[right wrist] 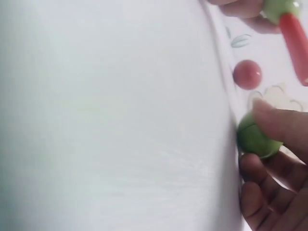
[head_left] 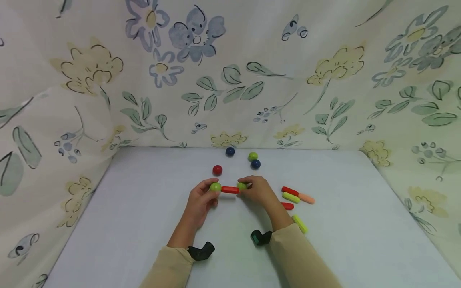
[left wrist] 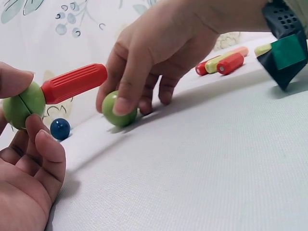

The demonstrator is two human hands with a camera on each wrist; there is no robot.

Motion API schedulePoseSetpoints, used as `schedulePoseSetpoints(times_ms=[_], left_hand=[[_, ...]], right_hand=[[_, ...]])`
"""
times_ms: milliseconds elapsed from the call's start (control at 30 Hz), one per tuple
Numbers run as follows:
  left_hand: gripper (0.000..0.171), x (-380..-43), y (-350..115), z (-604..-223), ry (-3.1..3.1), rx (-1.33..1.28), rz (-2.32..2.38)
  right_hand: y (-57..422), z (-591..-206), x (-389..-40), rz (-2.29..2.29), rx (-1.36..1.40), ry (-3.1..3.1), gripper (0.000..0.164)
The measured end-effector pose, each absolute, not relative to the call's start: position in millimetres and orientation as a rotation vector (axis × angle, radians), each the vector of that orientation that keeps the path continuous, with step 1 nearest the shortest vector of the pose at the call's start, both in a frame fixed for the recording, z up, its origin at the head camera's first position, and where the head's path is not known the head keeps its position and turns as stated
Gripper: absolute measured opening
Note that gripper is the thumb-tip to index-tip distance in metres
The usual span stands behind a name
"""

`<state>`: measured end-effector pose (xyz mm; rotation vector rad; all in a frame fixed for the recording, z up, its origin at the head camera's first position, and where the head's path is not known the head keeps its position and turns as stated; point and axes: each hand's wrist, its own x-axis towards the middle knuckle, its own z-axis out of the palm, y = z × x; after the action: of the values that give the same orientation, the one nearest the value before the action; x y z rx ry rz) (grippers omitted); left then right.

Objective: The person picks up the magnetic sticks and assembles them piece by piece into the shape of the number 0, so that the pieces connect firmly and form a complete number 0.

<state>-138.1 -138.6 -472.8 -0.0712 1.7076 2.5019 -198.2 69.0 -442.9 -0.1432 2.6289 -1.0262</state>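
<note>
Between thumb and fingers my left hand [head_left: 202,199] pinches a green ball [left wrist: 21,107], from which a ribbed red stick [left wrist: 74,83] juts out to the right. The stick's far end is free in the left wrist view. My right hand [head_left: 257,190] grips a second green ball [left wrist: 119,109] at the tabletop, apart from the stick. Just beyond the hands lies a red ball [head_left: 217,170]. In the right wrist view, the right thumb and fingers hold their green ball [right wrist: 257,137], with the red ball [right wrist: 248,74] behind it.
Farther back are a dark blue ball [head_left: 230,151], another green ball [head_left: 253,156] and a second blue ball [head_left: 255,164]. Beside the right forearm lie red [head_left: 289,191], yellow [head_left: 291,197] and orange sticks [head_left: 307,198]. A floral cloth [head_left: 230,100] hangs behind the white table [head_left: 151,176].
</note>
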Motion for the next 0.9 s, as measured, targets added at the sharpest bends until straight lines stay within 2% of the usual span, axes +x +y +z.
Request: schedulePoseSetpoints(times_ms=[367,467,667,900], left_hand=[[0.047,-140.9,-138.0,-476.2,1.725,-0.087,2.460],[0.047,-140.1,-137.8,-476.0,1.740,-0.087,2.443],[0.046,-141.0,-136.1,-477.9,1.788,-0.051,2.392],[0.045,-141.1,-132.9,-478.6,1.818,-0.037,2.360]], right_hand=[[99.3,-464.8,-167.7,-1.400,-0.157,2.516,0.043],[106.0,-469.0,-167.6,-1.551,-0.144,2.423,0.046],[113.5,-473.1,-171.2,-1.770,-0.028,2.251,0.041],[116.6,-473.4,-169.3,-1.892,-0.147,2.170,0.044]])
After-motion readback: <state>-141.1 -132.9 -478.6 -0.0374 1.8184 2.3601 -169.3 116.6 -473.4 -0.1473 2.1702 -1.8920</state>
